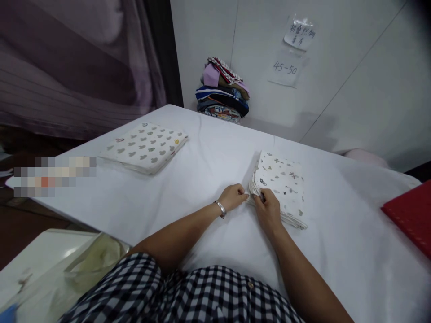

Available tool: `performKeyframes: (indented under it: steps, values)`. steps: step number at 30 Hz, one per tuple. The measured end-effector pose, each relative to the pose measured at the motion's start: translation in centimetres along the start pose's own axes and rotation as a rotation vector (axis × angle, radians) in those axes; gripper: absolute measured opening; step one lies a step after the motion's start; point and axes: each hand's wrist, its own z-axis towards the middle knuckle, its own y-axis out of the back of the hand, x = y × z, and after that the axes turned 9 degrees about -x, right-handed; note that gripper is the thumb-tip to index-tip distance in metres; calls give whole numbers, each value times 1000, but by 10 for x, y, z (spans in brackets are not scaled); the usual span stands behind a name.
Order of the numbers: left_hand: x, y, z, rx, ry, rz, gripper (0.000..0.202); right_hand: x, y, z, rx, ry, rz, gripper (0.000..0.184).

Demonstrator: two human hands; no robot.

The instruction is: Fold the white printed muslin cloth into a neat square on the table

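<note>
A folded white cloth [281,179] with small scattered prints lies on the white-covered table [208,157], its layers showing along the near edge. My right hand [268,207] grips the cloth's near left corner, where the fabric is bunched. Beside it, my left hand [233,196], with a silver bracelet on the wrist, pinches a bit of the same cloth's edge between thumb and fingers. Farther left rests a second folded white cloth [144,146] with rows of grey prints, apart from both hands.
Folded textiles [222,92] are stacked beyond the table's far edge, by the wall. A red item [411,215] sits at the right. Two paper notes hang on the wall. At lower left, a white surface [50,251] holds a clear plastic bag [90,264].
</note>
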Motion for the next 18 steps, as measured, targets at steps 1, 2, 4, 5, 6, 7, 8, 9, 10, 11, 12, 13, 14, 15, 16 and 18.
performKeyframes:
  steps: [1,2,4,5,6,7,8,9,10,11,12,13,14,15,16,18]
  values:
    - [1,-1,1,29,53,-87,13,1,0,0,19,20,-26,14]
    - [2,-3,2,50,97,-165,13,2,1,-1,41,45,-56,14]
    - [2,-5,3,61,150,-274,13,3,1,-1,79,93,-114,14]
    - [2,-6,4,57,168,-309,14,4,1,-2,87,112,-137,15]
    - [1,-5,4,55,185,-339,14,4,2,-2,88,127,-154,16]
    - [-1,-4,5,57,203,-368,13,5,2,-2,85,139,-164,16]
    - [-3,-3,4,65,223,-399,12,5,2,-2,82,149,-170,17]
    - [-5,-1,4,79,248,-437,13,5,2,-3,80,160,-175,18]
    - [-7,1,4,96,276,-479,14,5,2,-3,80,174,-180,19]
    - [-9,3,3,112,301,-520,16,5,2,-3,82,190,-188,19]
    - [-10,4,3,123,319,-548,18,5,2,-3,85,209,-201,20]
    - [-11,5,2,127,323,-555,20,6,1,-3,92,231,-218,20]
    - [-11,4,2,123,312,-537,24,6,1,-3,101,255,-236,20]
    - [-11,3,1,110,286,-496,29,7,0,-3,112,279,-254,19]
    - [-10,1,1,91,252,-443,34,8,0,-3,126,299,-268,18]
    - [-7,-3,1,54,198,-341,39,8,0,-4,151,327,-272,18]
